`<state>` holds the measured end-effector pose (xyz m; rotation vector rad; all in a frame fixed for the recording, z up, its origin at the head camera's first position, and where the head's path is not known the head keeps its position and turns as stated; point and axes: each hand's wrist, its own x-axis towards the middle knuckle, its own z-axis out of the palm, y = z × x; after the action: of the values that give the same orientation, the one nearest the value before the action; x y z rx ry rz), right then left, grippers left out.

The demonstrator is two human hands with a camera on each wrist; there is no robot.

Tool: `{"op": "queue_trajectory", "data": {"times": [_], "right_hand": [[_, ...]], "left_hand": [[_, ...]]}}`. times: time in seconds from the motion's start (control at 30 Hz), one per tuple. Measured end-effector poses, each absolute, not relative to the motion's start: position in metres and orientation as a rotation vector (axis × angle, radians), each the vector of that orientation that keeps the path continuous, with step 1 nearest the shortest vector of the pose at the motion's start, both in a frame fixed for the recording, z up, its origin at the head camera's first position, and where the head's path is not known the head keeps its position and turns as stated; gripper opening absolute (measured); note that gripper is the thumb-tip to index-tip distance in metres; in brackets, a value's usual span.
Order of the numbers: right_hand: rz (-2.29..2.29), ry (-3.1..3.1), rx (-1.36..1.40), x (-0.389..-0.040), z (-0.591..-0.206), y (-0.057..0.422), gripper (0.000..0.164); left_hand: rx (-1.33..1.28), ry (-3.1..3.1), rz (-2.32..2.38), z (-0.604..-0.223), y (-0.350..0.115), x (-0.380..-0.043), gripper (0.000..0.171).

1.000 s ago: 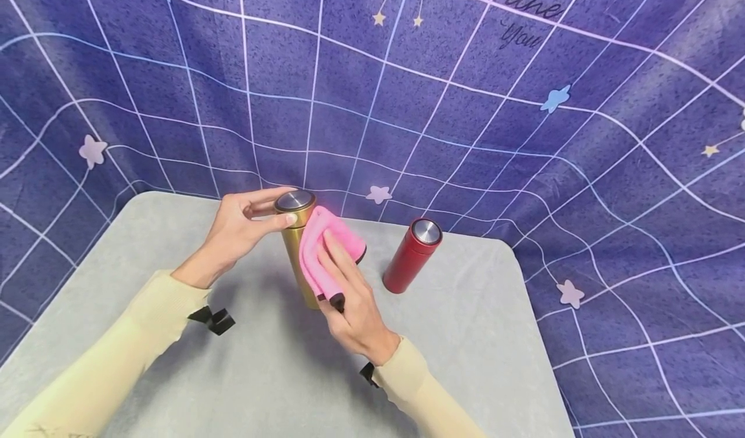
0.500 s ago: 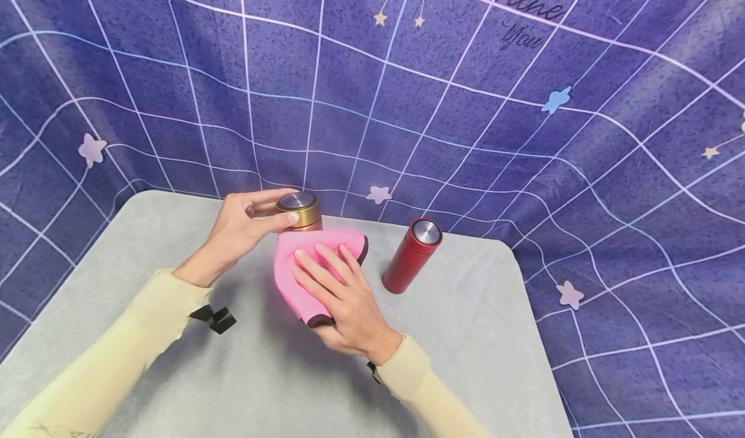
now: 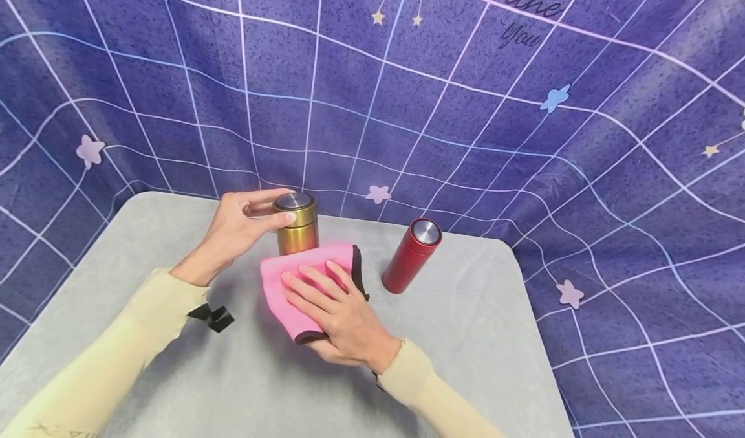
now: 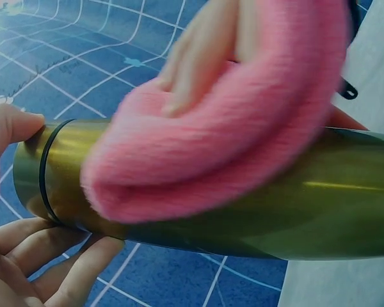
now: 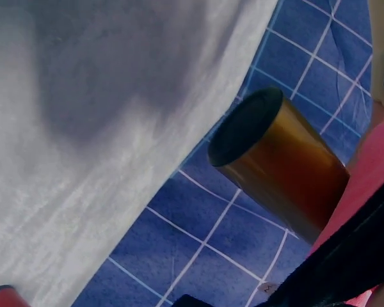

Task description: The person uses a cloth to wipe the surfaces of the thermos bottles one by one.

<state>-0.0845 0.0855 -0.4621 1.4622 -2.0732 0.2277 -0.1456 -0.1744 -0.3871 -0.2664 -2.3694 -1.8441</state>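
Observation:
A gold thermos bottle (image 3: 298, 239) with a silver-topped lid is held by my left hand (image 3: 238, 228), thumb and fingers around its lid end. In the left wrist view the gold bottle (image 4: 352, 192) shows a dark ring below its lid. My right hand (image 3: 343, 315) holds a pink cloth (image 3: 308, 260) with dark edging against the bottle's body, fingers spread over it. The cloth hides the bottle's lower part in the head view. In the right wrist view the bottle's dark base (image 5: 246, 128) faces the camera, off the table.
A red thermos bottle (image 3: 412, 257) stands to the right on the grey cloth-covered table (image 3: 465, 347). Behind the table hangs a blue curtain (image 3: 349, 101) with a white grid and stars. Black straps (image 3: 212, 318) hang at the left wrist.
My right hand has moved the pink cloth down along the gold bottle, and the cloth has spread flatter across its front. More of the bottle's upper body shows. My left hand stays at the lid.

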Motion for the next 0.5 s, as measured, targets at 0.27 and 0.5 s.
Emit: {"op": "queue_trajectory", "data": {"times": [0.27, 0.5], "right_hand": [[0.185, -2.133, 1.528, -0.075, -0.476, 0.089, 0.065], [0.156, -2.184, 1.580, -0.068, -0.489, 0.092, 0.066]], "left_hand": [[-0.274, -2.314, -1.914, -0.388, -0.176, -0.147, 0.049], [-0.279, -2.294, -1.925, -0.388, -0.180, -0.148, 0.050]]}}
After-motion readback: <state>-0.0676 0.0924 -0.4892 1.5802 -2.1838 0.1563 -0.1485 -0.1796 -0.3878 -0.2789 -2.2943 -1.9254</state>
